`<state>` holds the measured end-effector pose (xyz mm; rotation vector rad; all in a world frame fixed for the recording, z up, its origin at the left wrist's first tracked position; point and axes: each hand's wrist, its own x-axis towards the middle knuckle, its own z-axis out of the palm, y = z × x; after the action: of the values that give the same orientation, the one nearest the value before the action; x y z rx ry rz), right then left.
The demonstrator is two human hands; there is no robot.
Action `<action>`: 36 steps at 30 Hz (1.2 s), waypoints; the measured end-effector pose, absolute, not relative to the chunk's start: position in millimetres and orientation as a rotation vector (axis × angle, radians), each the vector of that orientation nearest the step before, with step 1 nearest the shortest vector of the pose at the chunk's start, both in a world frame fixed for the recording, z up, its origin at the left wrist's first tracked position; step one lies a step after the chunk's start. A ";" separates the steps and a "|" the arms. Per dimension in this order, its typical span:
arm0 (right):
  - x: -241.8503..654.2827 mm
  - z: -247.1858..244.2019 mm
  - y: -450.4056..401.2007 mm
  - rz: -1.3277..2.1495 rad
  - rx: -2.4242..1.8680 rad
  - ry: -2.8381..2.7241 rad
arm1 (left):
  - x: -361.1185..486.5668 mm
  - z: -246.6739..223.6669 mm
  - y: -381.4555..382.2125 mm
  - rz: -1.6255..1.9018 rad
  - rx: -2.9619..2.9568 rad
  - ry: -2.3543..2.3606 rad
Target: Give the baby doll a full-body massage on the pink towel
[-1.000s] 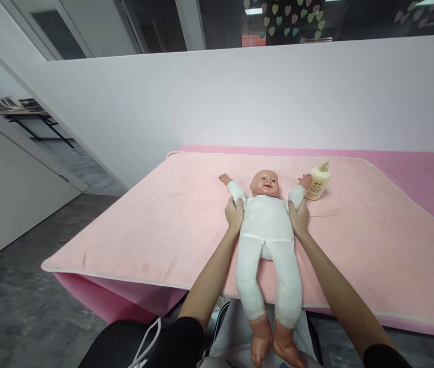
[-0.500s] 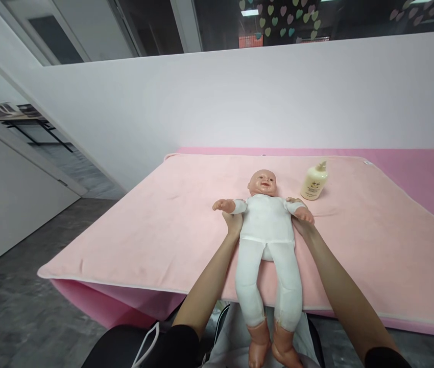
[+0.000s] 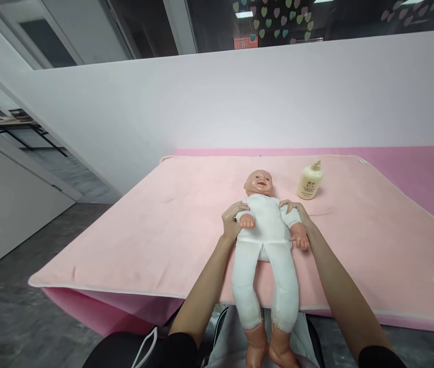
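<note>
A baby doll (image 3: 266, 220) in a white cloth body lies on its back on the pink blanket (image 3: 144, 230), head away from me. Its lower legs hang over the near edge above my lap. My left hand (image 3: 234, 219) is wrapped round the doll's arm on the left, fingers over the upper arm near the shoulder. The doll's forearm on that side is bent in over its body. On the other side, my right hand (image 3: 296, 210) grips the doll's upper arm, fingertips at the shoulder. That doll arm points down along its side.
A cream pump bottle (image 3: 310, 181) stands on the blanket beyond my right hand. Behind the table rises a white wall (image 3: 240, 102). The near table edge is close to my lap, and a white cord loop (image 3: 148, 347) hangs by my left sleeve.
My hands have moved up from beneath the doll's arms onto its upper arms. Both doll arms, spread outward before, are now turned down and inward.
</note>
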<state>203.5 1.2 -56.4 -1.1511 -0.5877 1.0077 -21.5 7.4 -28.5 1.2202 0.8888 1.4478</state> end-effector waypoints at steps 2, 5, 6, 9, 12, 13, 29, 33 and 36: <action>200.4 -55.6 -3.0 1.013 -1.163 -0.564 | -22.5 -27.2 6.1 1.437 1.294 0.883; 198.5 -50.0 -2.0 1.027 -1.181 -0.519 | -24.2 -30.2 6.7 1.452 1.320 0.884; 197.8 -48.0 0.0 1.031 -1.185 -0.512 | -24.5 -32.7 8.0 1.486 1.319 0.887; 195.2 -44.1 6.7 1.029 -1.188 -0.533 | -24.8 -42.9 14.3 1.627 1.331 0.943; 193.5 -43.4 9.6 1.018 -1.187 -0.572 | -25.3 -51.0 20.9 1.683 1.400 1.031; 193.3 -43.4 9.4 1.012 -1.186 -0.588 | -25.3 -52.0 22.3 1.680 1.430 1.038; 195.6 -57.9 9.4 0.635 -1.541 -1.193 | -19.8 -46.0 29.1 1.433 1.507 1.331; 194.3 -50.7 10.4 0.575 -1.757 -1.266 | -21.1 -49.9 33.3 1.362 1.589 1.393; 192.7 -45.3 11.2 0.547 -1.885 -1.328 | -21.0 -50.4 35.2 1.295 1.632 1.523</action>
<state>192.7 11.2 -45.3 -1.8854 -1.3279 0.5474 -21.0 35.2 -50.4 1.6317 1.5234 1.2950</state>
